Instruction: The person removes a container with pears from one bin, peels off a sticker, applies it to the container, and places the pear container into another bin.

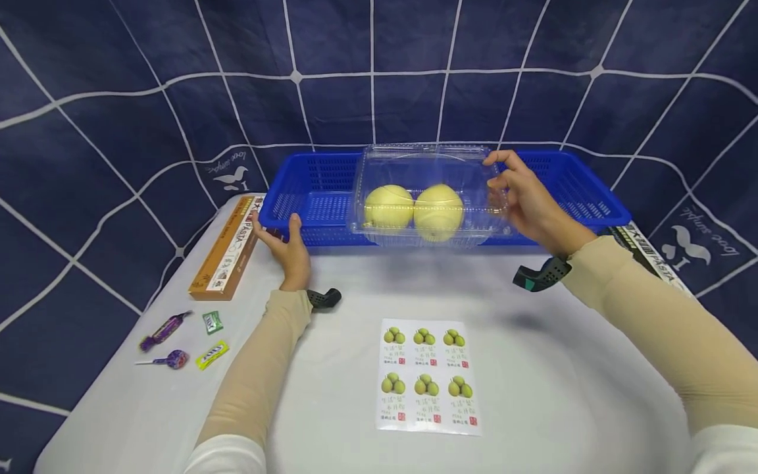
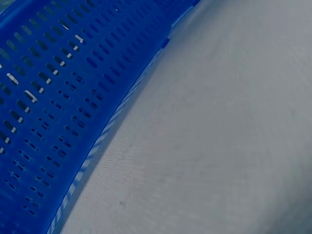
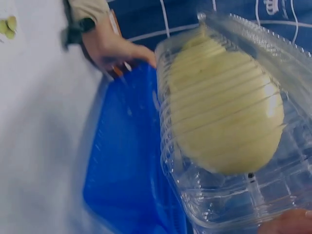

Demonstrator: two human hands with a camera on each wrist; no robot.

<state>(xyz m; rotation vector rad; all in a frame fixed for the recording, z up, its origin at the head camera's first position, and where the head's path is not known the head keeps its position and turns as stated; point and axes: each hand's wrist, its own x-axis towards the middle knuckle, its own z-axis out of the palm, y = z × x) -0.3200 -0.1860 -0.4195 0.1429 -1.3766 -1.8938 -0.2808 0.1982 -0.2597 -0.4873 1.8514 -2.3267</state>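
My right hand [image 1: 524, 197] grips the right end of a clear plastic clamshell box [image 1: 414, 168], holding it up over a blue plastic basket [image 1: 322, 204]. Two pale yellow-green pears, one on the left [image 1: 388, 207] and one on the right [image 1: 438, 210], lie inside the box. The right wrist view shows a pear [image 3: 224, 107] close up behind the ribbed clear wall, with a fingertip [image 3: 290, 223] at the box's edge. My left hand [image 1: 290, 258] holds the basket's front left corner, thumb at the rim. In the left wrist view only the slotted basket wall [image 2: 73, 87] and white tabletop show.
A sheet of pear stickers [image 1: 428, 376] lies on the white table in front. Leftward are an orange pasta box [image 1: 227, 247], a lollipop [image 1: 176, 359] and several wrapped candies [image 1: 212, 322]. A dark pasta box [image 1: 645, 257] lies at the right. Dark blue cloth [image 1: 408, 46] hangs behind.
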